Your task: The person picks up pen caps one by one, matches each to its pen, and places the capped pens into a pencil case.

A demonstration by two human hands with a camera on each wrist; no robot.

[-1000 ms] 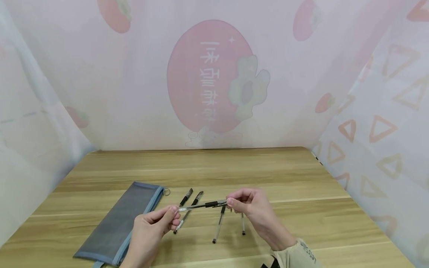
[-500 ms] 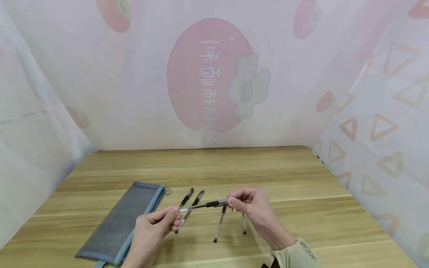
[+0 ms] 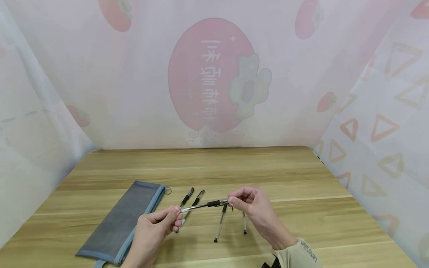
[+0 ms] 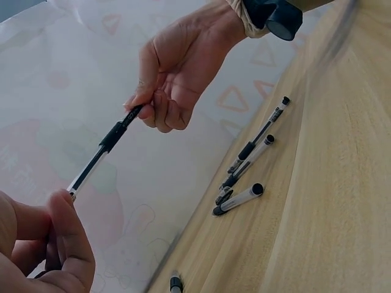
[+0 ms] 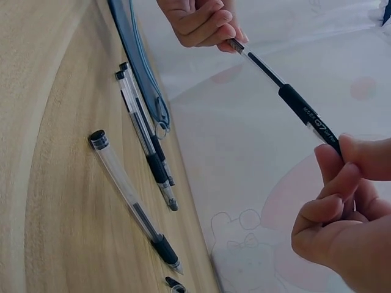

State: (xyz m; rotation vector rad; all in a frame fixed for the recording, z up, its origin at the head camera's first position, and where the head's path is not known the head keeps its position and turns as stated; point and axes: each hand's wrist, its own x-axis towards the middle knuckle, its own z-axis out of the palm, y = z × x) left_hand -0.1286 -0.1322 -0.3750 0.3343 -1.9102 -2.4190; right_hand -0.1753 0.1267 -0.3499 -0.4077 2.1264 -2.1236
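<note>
A gel pen with a clear barrel and black grip is held level above the table, stretched between both hands. My left hand pinches its clear rear end between thumb and finger. At the other end, the right hand pinches the dark capped part; white lettering shows there on the pen in the right wrist view. Below lie several similar pens: a pair at the left, including one pen partly behind the held one, a middle pen and a right pen partly hidden by the right hand.
A grey-blue mesh zip pouch lies flat at the left, a ring at its zip end. The wooden table is enclosed by a hanging printed cloth at the back and sides.
</note>
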